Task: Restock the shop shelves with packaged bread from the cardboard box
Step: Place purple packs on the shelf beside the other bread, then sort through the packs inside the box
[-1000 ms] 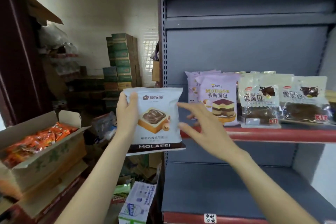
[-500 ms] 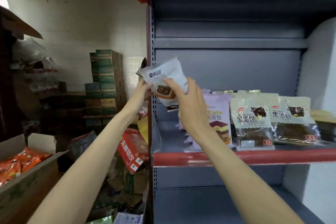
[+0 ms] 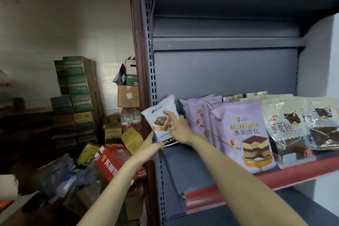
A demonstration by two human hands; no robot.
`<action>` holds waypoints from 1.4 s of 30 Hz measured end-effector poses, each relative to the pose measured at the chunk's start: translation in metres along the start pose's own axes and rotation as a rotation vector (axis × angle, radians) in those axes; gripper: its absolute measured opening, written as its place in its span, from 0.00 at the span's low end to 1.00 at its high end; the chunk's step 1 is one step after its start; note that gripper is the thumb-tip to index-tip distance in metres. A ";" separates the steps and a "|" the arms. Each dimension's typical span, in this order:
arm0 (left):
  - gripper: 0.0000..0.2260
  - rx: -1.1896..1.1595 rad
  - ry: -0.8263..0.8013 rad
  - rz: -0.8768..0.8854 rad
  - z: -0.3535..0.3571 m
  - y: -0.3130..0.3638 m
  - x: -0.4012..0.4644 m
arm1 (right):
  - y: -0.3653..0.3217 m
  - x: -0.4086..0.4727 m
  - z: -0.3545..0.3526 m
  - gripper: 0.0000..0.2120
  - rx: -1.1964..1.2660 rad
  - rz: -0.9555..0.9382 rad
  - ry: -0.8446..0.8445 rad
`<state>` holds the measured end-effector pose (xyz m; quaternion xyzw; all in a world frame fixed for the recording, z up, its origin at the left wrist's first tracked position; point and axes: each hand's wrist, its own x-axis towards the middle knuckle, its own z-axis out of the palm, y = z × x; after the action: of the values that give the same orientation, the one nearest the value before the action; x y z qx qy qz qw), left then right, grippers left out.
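Both hands on the white bread packet (image 3: 161, 119) — left hand (image 3: 153, 146) gripping underneath, right hand (image 3: 178, 127) pressing its face — standing it upright beside the purple packets (image 3: 244, 134).

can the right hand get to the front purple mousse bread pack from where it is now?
Probably yes. The right hand rests on the white chocolate-bread packet just left of the front purple mousse bread pack; the grey shelf between them is bare. It would have to let go first.

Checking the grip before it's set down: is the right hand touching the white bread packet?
Touching. The head view shows the right hand with fingers pressed flat on the front of the white bread packet.
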<state>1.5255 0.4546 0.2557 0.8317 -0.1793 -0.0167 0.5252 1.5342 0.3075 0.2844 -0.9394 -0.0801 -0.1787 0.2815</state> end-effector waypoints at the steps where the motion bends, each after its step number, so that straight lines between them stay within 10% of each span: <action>1: 0.27 -0.042 0.010 -0.012 -0.002 -0.003 0.001 | 0.005 0.003 0.007 0.34 -0.113 0.072 -0.101; 7: 0.33 0.013 0.004 0.041 0.000 -0.006 -0.002 | -0.015 -0.016 -0.011 0.30 -0.646 0.071 -0.053; 20: 0.11 0.252 0.335 0.284 0.003 0.037 -0.095 | -0.003 -0.166 -0.055 0.14 -0.144 -0.377 0.459; 30: 0.13 0.474 0.386 0.811 0.132 0.031 -0.253 | 0.097 -0.374 -0.031 0.14 -0.077 -0.199 0.459; 35: 0.12 0.526 0.092 0.613 0.236 -0.028 -0.299 | 0.179 -0.481 0.001 0.14 -0.159 0.098 0.052; 42: 0.14 0.468 -0.585 -0.121 0.371 -0.125 -0.324 | 0.286 -0.599 0.029 0.13 -0.052 0.504 -0.420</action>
<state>1.1769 0.2830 -0.0724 0.8982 -0.2714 -0.2431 0.2459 1.0613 0.0566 -0.1098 -0.9528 0.1030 0.0924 0.2702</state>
